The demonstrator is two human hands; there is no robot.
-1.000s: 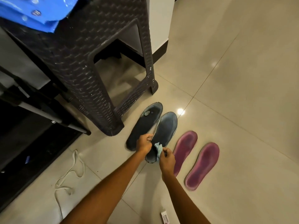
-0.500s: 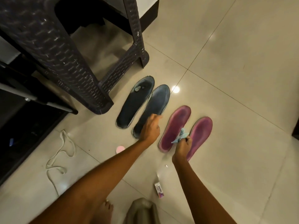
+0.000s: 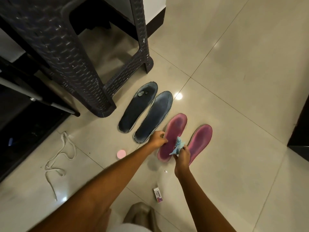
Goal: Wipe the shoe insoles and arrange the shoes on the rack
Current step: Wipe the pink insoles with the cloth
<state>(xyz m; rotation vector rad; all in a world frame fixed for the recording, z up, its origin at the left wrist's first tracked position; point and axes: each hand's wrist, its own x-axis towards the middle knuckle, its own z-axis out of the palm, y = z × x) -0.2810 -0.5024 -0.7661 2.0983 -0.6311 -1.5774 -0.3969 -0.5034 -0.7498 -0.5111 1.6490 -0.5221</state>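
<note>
On the tiled floor [image 3: 242, 81], four insoles are lying in a row; no shoes or rack are showing, so arranging is probably all left. Wiping seems to be reaching the left pink insole [image 3: 173, 131], at 12 o'clock from the right hand [image 3: 182, 154], which is pinching a blue cloth [image 3: 178, 145] against it. Left hand [image 3: 158, 139], fingers curled, is steadying its edge, at 3 o'clock from the dark insoles [image 3: 153, 116].

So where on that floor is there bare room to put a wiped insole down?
Bare tiles lie right of the outer pink insole and beyond the toes. It is crowded left: dark insoles, stool leg, lace, pink disc. A small box lies nearer.
</note>
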